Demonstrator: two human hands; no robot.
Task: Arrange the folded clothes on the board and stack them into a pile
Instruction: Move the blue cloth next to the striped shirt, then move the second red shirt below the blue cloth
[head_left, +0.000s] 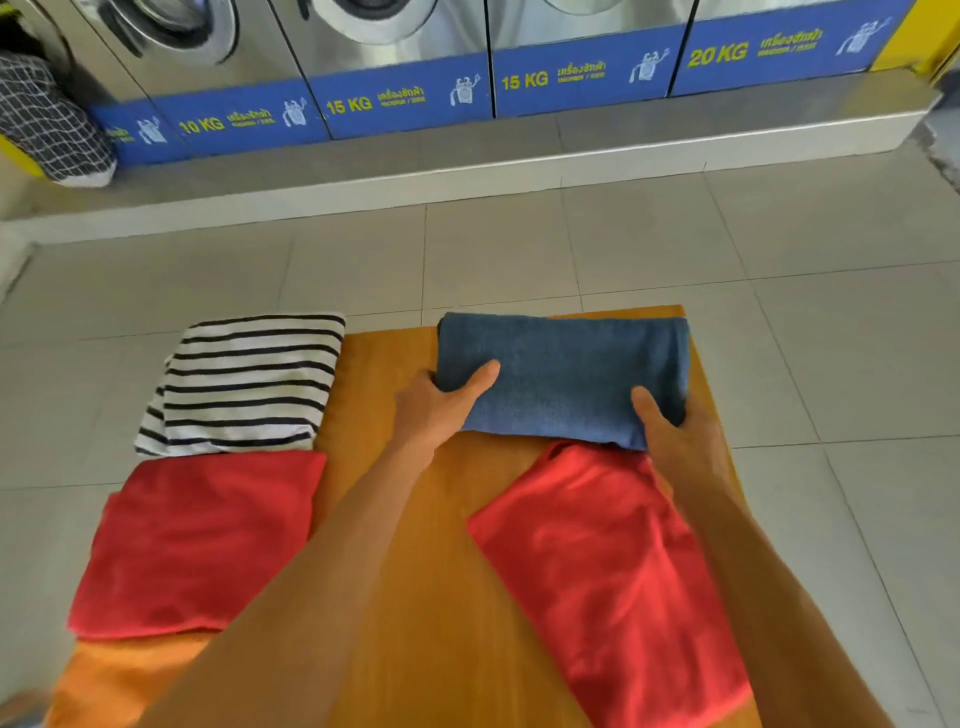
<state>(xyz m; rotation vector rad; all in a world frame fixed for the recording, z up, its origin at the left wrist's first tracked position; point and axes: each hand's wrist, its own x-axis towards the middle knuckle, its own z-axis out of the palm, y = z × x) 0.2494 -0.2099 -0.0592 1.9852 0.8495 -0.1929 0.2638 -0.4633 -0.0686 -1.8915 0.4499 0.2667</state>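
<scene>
Because both forearms reach out over the board (415, 597), what lies nearest sits beside the arms, not beside the fingers: a red folded garment (613, 571) under and inside the right forearm, another red folded piece (202, 540) outside the left forearm, with an orange cloth (124, 675) showing beneath its near edge. These look set out singly, probably so each can be lifted onto one pile in turn (no pile is built yet).

Further out, the left hand (434, 408) and right hand (675, 431) clasp the two near corners of the blue folded cloth (566, 374). Each thumb lies flat on top of the fabric and the other fingers curl beneath the edge, so both hands are closed on the cloth; how far the hidden fingers reach under cannot be told. Gripping at both ends likely keeps the fold from falling open when it is lifted.

That blue cloth stretches between the thumbs and away beyond them to the far edge of the board, its near edge just overlapping the top of the red garment by the right wrist. Out past the left fingers, well apart to that side, the striped folded top (244, 379) hangs partly off the board. Beyond everything runs the tiled floor (519, 249) and a row of washing machines (363, 52).
</scene>
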